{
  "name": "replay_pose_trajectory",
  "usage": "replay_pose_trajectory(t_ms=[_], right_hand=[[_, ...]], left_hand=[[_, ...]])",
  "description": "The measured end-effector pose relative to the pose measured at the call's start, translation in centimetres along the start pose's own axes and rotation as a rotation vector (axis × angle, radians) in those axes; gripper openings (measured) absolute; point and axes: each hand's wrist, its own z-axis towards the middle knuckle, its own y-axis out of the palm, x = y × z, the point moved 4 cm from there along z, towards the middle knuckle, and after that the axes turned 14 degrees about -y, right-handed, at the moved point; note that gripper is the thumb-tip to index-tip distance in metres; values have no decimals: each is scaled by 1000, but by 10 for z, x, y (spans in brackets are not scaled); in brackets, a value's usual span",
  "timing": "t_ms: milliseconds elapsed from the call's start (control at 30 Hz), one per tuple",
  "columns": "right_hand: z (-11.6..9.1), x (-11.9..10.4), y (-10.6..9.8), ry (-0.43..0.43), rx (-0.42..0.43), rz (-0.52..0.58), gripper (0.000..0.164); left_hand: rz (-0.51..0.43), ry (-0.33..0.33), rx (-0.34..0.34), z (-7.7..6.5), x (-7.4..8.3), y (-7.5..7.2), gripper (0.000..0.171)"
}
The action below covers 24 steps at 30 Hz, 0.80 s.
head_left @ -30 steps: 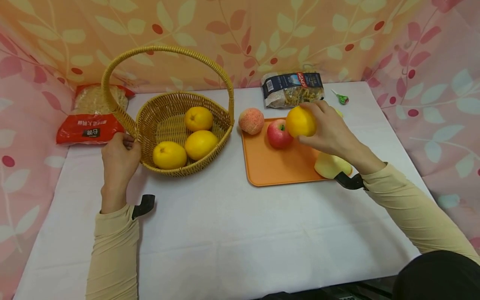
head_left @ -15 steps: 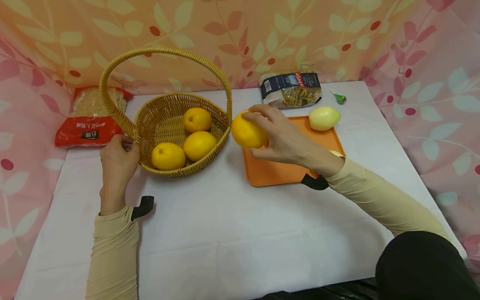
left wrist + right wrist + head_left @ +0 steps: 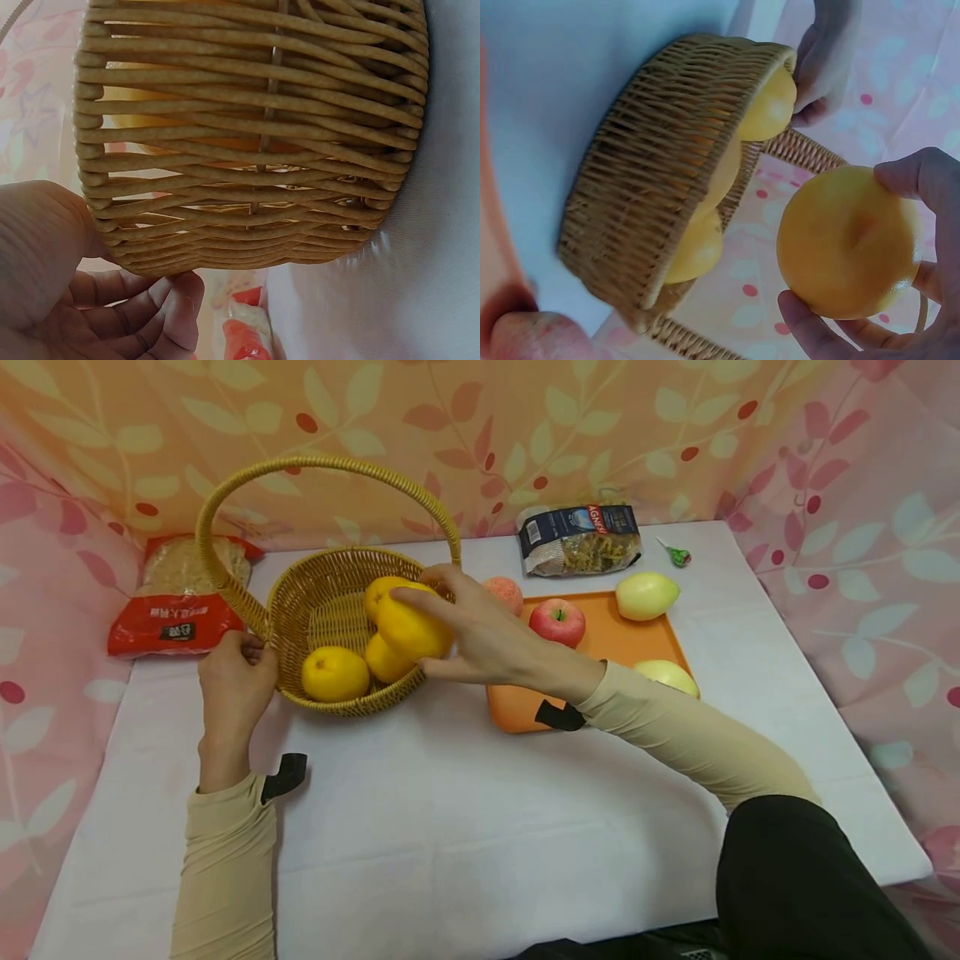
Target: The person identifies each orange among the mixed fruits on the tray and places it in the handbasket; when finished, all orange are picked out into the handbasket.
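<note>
My right hand [image 3: 480,631] grips a smooth yellow lemon-like fruit [image 3: 411,622] over the right side of the wicker basket [image 3: 311,564]. Thumb and fingers wrap its sides in the right wrist view, where the fruit [image 3: 847,240] hangs above the rim level. Inside the basket lie three similar yellow fruits, one of them the front-left fruit [image 3: 335,674]; the held one partly covers the other two in the head view. My left hand [image 3: 238,677] pinches the basket's left rim by the handle base, its curled fingers [image 3: 180,315] below the weave in the left wrist view.
An orange tray [image 3: 517,714] on the right bears a red apple [image 3: 557,622] and pale yellow-green fruits [image 3: 647,597]; a pink peach-like fruit [image 3: 504,595] is at its left corner. Behind are a pasta bag [image 3: 579,541] and lollipop [image 3: 678,557]; a red bag [image 3: 176,622] lies left.
My right hand has carried the yellow fruit leftward from above the tray to over the basket, uncovering the apple and pale fruits. The left hand has kept its hold on the rim.
</note>
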Motion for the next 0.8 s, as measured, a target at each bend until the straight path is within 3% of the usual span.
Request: replay_pose_trajectory(t_ms=[200,500,800], right_hand=[[22,2,11,85,-56,17,67],[56,10,28,109,-71,-11,71],[81,19,48,173,-171,-42,70]], left_hand=[[-1,-9,-12,0,0,0,38],[-7,5,-14,1,2,0,38],[-5,12,8,-1,0,-1,36]])
